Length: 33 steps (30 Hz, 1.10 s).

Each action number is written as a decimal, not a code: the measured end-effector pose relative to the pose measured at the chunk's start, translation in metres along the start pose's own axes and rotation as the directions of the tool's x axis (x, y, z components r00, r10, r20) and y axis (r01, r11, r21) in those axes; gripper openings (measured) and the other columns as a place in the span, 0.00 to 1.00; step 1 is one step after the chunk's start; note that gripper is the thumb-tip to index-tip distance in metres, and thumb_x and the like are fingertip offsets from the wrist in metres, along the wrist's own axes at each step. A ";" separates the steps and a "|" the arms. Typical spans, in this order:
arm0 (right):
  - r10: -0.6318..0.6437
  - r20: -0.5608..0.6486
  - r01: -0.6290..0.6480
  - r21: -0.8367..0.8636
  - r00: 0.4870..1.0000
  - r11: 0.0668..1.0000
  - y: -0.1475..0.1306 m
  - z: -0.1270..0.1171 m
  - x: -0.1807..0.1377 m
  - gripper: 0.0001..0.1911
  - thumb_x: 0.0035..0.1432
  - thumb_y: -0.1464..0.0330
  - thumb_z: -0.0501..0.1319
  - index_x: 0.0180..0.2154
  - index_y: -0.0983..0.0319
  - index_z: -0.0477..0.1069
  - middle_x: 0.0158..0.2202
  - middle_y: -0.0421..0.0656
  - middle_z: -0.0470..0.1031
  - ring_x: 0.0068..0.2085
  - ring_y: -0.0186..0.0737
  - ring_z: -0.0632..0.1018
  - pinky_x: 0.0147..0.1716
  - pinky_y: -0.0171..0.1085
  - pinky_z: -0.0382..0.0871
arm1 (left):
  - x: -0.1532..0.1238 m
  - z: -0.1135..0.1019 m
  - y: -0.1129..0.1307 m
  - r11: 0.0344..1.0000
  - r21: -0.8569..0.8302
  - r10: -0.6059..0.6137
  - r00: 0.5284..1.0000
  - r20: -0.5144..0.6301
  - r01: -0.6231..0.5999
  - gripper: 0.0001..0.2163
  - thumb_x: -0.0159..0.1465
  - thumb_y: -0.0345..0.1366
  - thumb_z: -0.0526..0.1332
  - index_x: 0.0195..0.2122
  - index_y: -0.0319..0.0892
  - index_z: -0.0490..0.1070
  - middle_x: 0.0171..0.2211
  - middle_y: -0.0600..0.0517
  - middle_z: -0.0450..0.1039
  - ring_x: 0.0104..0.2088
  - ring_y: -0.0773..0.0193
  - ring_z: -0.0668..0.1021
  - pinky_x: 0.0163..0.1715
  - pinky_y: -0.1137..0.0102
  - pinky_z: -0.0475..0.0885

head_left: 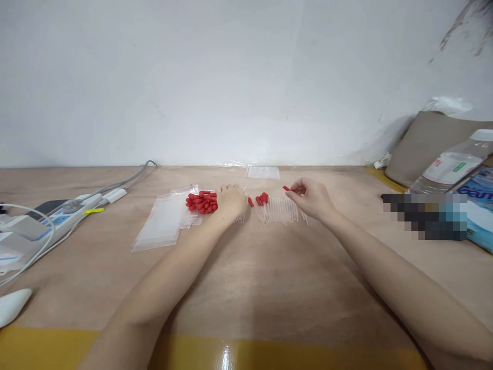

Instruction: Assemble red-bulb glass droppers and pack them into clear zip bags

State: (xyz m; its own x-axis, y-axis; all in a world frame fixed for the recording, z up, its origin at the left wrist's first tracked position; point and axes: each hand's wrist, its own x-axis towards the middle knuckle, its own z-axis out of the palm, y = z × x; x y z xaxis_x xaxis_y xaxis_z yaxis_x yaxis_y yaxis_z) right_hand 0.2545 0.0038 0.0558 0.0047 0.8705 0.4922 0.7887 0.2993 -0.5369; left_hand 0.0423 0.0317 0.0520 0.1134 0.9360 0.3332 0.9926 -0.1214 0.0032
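My right hand [314, 199] is closed in a pinch on a red rubber bulb [286, 188], above the right end of a row of thin clear dropper tubes [283, 209]. Several tubes at the row's left end carry red bulbs [263, 198], and a lone bulb [250, 202] lies just left of these. Palm down, my left hand [231, 201] rests between that row and a heap of red rubber bulbs [201, 202]. Its fingers curl downward, and whatever is under them is hidden. A few clear tube ends poke out beside it.
Clear plastic bags [159, 223] lie left of the heap, and a small bag [263, 172] lies by the wall. A power strip [57, 221] with cables takes up the left side. To the right stand a water bottle [449, 167] and a blue-white package [479, 221].
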 end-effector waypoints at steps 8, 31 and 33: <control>-0.380 -0.020 0.376 0.186 0.925 0.908 -0.017 0.040 -0.051 0.09 0.56 0.70 0.54 0.38 0.62 0.71 0.33 0.45 0.70 0.34 0.37 0.72 0.35 0.37 0.67 | -0.060 0.017 -0.036 0.794 -0.307 0.421 0.839 -0.343 -0.524 0.08 0.65 0.35 0.50 0.39 0.42 0.68 0.33 0.51 0.75 0.32 0.64 0.73 0.42 0.64 0.56; -0.355 0.074 0.305 0.369 0.932 0.878 -0.011 0.053 -0.057 0.08 0.56 0.69 0.55 0.37 0.61 0.71 0.33 0.43 0.74 0.35 0.36 0.75 0.37 0.37 0.69 | -0.063 0.033 -0.036 0.684 -0.359 0.515 0.768 -0.380 -0.636 0.09 0.65 0.34 0.52 0.41 0.44 0.70 0.36 0.52 0.76 0.32 0.67 0.75 0.36 0.65 0.55; -0.344 0.095 0.287 0.374 0.934 0.882 -0.010 0.053 -0.057 0.07 0.56 0.69 0.56 0.36 0.61 0.71 0.33 0.42 0.76 0.35 0.35 0.75 0.36 0.36 0.69 | -0.064 0.033 -0.036 0.654 -0.363 0.530 0.744 -0.406 -0.664 0.09 0.65 0.33 0.52 0.41 0.44 0.71 0.35 0.52 0.76 0.33 0.66 0.76 0.35 0.66 0.56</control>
State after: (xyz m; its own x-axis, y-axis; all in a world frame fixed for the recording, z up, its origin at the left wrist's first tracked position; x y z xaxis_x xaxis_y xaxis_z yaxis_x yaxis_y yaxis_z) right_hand 0.2139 -0.0281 -0.0037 -0.3254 0.7471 0.5796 0.4671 0.6599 -0.5884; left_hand 0.0011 -0.0129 -0.0004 0.5933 0.4984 0.6321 0.5580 -0.8206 0.1233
